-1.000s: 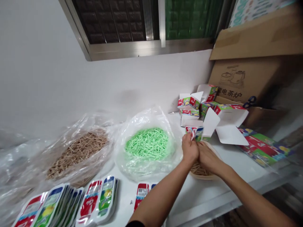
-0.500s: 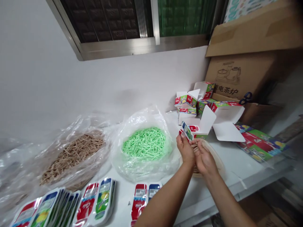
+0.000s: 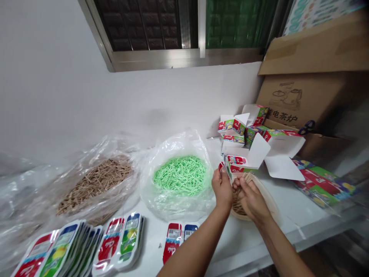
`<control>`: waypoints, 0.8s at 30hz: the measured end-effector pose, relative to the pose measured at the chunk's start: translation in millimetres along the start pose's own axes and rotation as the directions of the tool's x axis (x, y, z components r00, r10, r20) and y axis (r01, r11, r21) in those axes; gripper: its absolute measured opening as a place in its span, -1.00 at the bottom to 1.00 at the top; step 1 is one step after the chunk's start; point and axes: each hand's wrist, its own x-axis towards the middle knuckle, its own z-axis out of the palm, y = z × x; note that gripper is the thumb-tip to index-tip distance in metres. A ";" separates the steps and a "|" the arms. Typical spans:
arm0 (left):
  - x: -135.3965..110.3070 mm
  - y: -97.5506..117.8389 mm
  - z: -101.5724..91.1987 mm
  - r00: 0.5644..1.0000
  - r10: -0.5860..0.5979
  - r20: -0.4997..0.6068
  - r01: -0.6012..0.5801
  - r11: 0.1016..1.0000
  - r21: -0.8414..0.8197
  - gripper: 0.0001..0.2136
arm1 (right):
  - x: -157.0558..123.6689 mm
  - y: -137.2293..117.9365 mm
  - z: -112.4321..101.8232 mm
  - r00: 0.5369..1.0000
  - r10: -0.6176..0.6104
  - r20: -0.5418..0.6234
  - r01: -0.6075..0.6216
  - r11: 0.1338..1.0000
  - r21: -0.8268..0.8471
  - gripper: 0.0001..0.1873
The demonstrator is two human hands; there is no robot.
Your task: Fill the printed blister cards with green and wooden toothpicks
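My left hand (image 3: 222,190) is closed on a small printed packet (image 3: 221,167), red where it shows above the fingers; most of it is hidden. Close beside it, my right hand (image 3: 251,197) pinches several thin brown sticks (image 3: 247,177), whose ends stick out past the fingers. Beneath the hands sits a shallow pale tray (image 3: 269,194) with more brown sticks (image 3: 238,207) in it. Just behind the hands stands an open printed box (image 3: 245,169) with a red Cola packet (image 3: 236,160) inside.
A clear bag holds green sticks (image 3: 181,175); another, further left, holds brown sticks (image 3: 96,184). Red and green printed packets (image 3: 118,242) stand stacked at front left. Another pair of packets (image 3: 173,240) lies near my left forearm. Cartons (image 3: 284,148) and a cardboard box (image 3: 300,96) are at right.
My hands have drawn slightly apart. The packet in my left hand has turned, so its blue and green face no longer shows. The whole view has shifted a little.
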 end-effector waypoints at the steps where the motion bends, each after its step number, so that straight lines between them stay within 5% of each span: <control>1: -1.4 6.5 -9.8 1.000 0.017 0.021 -0.018 0.999 0.049 -0.65 | -1.3 -4.8 -0.5 0.998 -0.002 0.066 0.009 0.994 -0.110 -0.71; 3: -5.2 20.5 -33.4 0.998 0.045 0.052 -0.052 0.990 0.131 -0.67 | -4.1 -17.0 -0.3 0.975 0.023 0.223 0.070 0.913 -0.401 -0.74; 6: -13.7 41.4 -71.6 0.998 0.050 0.043 -0.057 0.981 0.186 -0.68 | -7.1 -36.9 4.9 0.887 0.109 0.450 0.303 0.598 -0.742 -0.77; 10: -28.3 62.6 -112.9 1.000 0.015 0.001 -0.015 0.977 0.212 -0.62 | -10.3 -51.1 23.1 0.741 0.194 0.643 0.612 0.201 -0.765 -0.81; 13: -39.7 70.4 -129.5 0.999 0.044 -0.031 -0.034 0.967 0.253 -0.59 | -17.7 -48.8 44.6 0.658 0.256 0.708 0.734 -0.008 -0.679 -0.82; 16: -49.9 72.8 -134.4 0.997 0.080 -0.019 -0.071 0.956 0.284 -0.60 | -28.6 -43.7 69.0 0.597 0.316 0.738 0.788 -0.059 -0.612 -0.77; 19: -57.0 76.4 -137.0 0.996 0.086 0.028 -0.090 0.965 0.248 -0.63 | -34.6 -46.5 88.4 0.549 0.332 0.767 0.812 0.003 -0.583 -0.74; 24: -66.3 90.8 -154.1 0.996 0.071 0.053 -0.081 0.969 0.233 -0.75 | -29.1 -66.9 105.9 0.547 0.368 0.752 0.785 0.085 -0.613 -0.78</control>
